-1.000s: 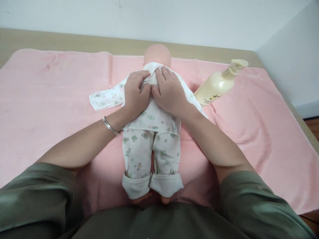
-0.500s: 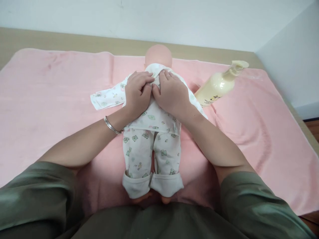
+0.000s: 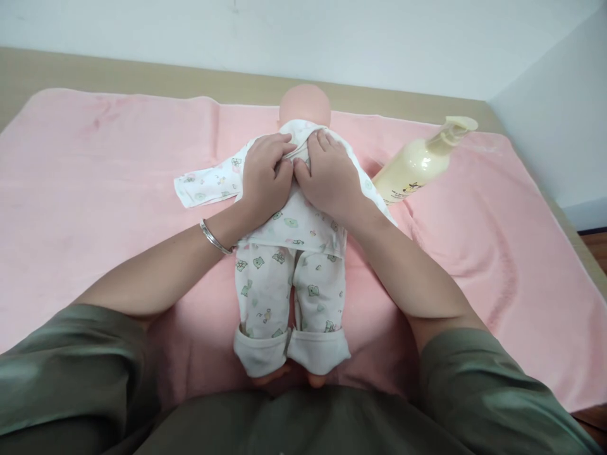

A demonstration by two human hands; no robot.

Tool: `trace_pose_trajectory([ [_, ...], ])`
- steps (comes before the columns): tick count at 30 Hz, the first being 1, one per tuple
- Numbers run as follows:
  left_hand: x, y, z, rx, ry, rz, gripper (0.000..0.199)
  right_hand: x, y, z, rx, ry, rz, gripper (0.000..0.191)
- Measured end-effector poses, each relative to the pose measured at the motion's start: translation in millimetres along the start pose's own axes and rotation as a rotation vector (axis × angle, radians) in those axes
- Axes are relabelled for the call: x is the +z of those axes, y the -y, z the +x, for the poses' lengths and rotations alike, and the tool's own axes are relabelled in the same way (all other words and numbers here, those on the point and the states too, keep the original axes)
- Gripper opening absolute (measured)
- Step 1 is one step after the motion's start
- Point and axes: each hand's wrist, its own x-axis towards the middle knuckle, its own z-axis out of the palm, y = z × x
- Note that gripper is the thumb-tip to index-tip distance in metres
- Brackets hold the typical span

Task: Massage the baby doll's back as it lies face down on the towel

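A baby doll (image 3: 304, 104) lies face down, head away from me, dressed in a white printed shirt (image 3: 308, 224) and matching trousers (image 3: 317, 294) with turned-up cuffs. My left hand (image 3: 266, 180) rests palm down on the left of the doll's upper back, fingers stretched over the cloth. On the other side of the spine, my right hand (image 3: 329, 175) lies flat with its fingers pointing toward the neck. Both thumbs nearly meet in the middle, and the shirt is creased between the hands. The doll's left-side sleeve stretches out sideways; its feet just show below the cuffs.
Under the doll is a pink blanket (image 3: 109, 208) spread over a wooden table (image 3: 142, 71). A pale yellow pump bottle (image 3: 415, 165) stands on it to the right of the doll. White walls (image 3: 303, 38) rise behind the table and at the right.
The hands stay on the doll's upper back, and the cloth between them is slightly more bunched. The whole view has shifted a little; doll and bottle keep their places.
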Motion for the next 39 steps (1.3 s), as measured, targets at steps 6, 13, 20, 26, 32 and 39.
trace_pose_trajectory([
  [6,-1.1,0.7,1.7,-0.125,0.0,0.021,0.034,-11.0,24.0,-18.5,0.051,0.03,-0.094,0.06],
  [13,-1.8,-5.2,0.5,0.004,-0.032,0.039,0.012,-5.0,11.7,-4.0,0.003,0.037,-0.051,0.056],
  [20,0.3,-2.3,4.2,-0.114,-0.011,0.046,0.033,-2.1,18.0,-12.1,0.017,0.052,-0.013,0.061],
  [26,-1.0,-1.5,6.3,-0.105,0.018,0.041,0.025,-8.2,24.0,-18.6,-0.042,0.072,0.051,0.059],
  [32,-0.9,6.2,4.4,-0.121,0.02,-0.022,0.032,6.0,4.3,2.3,0.049,0.047,0.088,0.061],
  [39,-2.7,-1.8,3.6,-0.15,0.052,0.022,0.034,8.7,8.9,0.5,0.076,0.042,0.05,0.062],
])
